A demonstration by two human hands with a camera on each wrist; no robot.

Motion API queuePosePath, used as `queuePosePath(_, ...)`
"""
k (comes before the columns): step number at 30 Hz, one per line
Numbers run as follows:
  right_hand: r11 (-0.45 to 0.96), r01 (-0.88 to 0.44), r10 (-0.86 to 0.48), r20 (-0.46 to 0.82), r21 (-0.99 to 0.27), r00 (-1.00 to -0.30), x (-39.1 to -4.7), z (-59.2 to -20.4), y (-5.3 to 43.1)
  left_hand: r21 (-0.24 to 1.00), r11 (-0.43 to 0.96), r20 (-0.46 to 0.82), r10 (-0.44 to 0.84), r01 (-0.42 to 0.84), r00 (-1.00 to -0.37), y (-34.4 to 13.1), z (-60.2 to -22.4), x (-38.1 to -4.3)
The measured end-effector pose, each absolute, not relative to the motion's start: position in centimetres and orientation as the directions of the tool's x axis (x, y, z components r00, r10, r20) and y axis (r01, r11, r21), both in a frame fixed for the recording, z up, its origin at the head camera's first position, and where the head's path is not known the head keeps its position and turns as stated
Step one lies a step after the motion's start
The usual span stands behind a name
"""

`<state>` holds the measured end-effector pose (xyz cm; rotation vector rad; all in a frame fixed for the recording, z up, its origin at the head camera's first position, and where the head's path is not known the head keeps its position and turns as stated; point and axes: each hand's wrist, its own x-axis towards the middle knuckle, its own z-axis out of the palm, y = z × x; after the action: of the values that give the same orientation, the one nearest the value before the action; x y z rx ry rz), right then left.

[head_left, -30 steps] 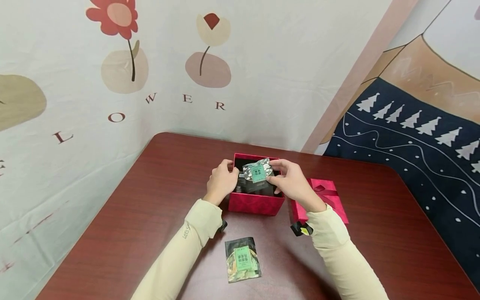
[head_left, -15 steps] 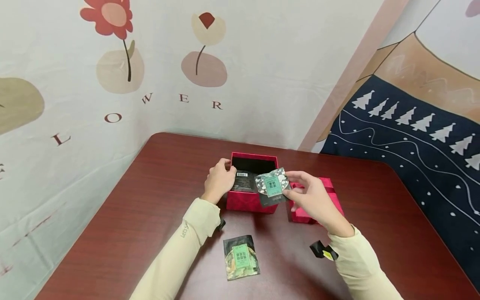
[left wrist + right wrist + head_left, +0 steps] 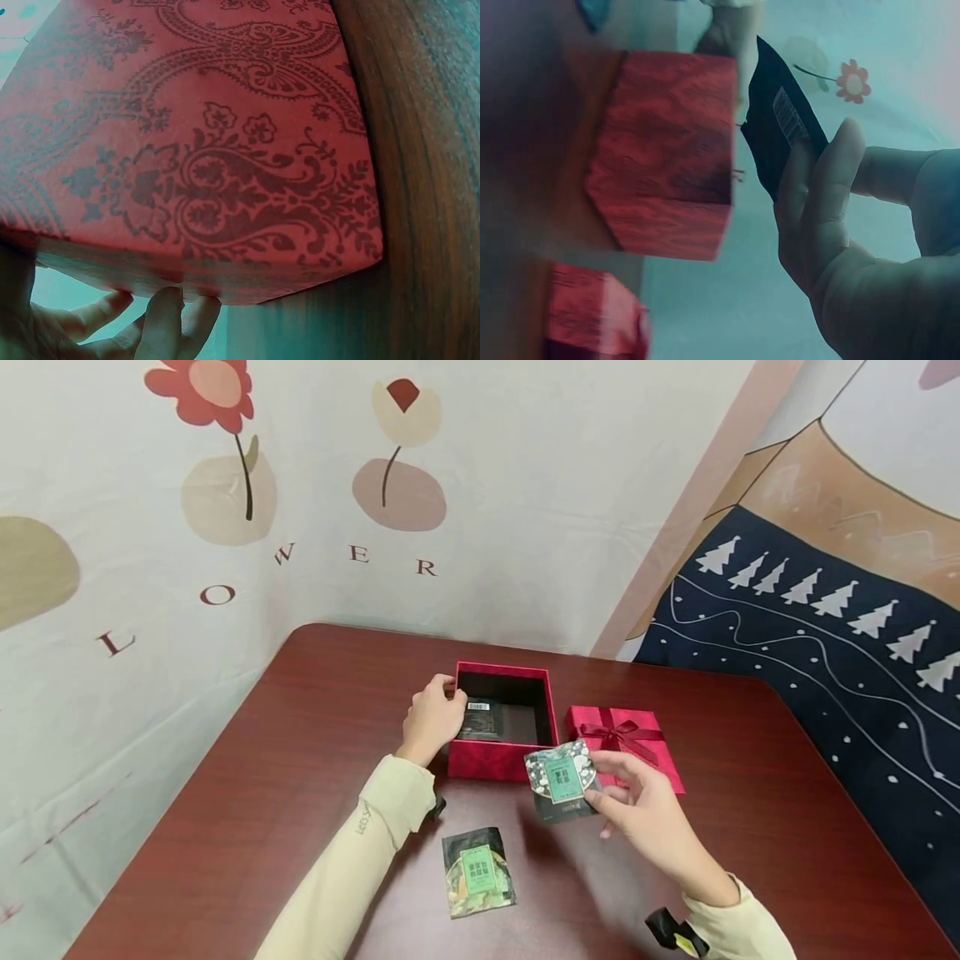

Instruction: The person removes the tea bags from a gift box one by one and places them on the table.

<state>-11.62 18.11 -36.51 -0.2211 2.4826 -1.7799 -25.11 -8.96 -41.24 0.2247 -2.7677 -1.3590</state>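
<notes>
In the head view, my left hand [image 3: 432, 720] holds the left wall of a lidless red box [image 3: 487, 762], its thumb over the rim. The left wrist view shows fingers [image 3: 162, 321] against the box's dark-patterned side. My right hand [image 3: 648, 810] pinches a dark sachet [image 3: 564, 778] with a green label by its right edge, just in front of the box. Its back, with a barcode, faces the right wrist view. Inside the box, at the left, another dark sachet [image 3: 480, 725] lies barcode up. A green-labelled sachet [image 3: 478, 878] rests flat on the table nearer the front.
To the right of the box lies its red lid [image 3: 660, 735] with a dark red bow. The brown wooden table [image 3: 300, 710] reaches back to a white cloth wall hanging [image 3: 540, 527] with flowers and letters. A dark blue hanging with trees [image 3: 795, 643] is at the right.
The right hand has lifted the sachet out of the box and brought it right and toward the front. More of the box's inside and the lid now show. The left hand stays on the box.
</notes>
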Motion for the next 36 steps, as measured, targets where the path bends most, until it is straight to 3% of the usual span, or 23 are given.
queuePosePath(12,0.243,0.048,-0.06,-0.065,-0.969,-0.996,-8.0,-40.5,18.5,0.784,0.612,-0.016,-0.152,-0.107,-0.988,-8.8,-41.3,-25.1)
queuePosePath(20,0.222,0.117,-0.097,-0.141,-0.968,-0.985,-6.7,-42.4,18.9,0.785,0.61,-0.023,-0.144,-0.107,-0.989,-8.7,-41.0,-25.1)
queuePosePath(36,0.261,0.113,-0.182,-0.163,-0.959,-0.97,-6.0,-44.4,18.7,0.788,0.605,-0.02,-0.158,-0.113,-0.987,-8.7,-41.3,-25.1)
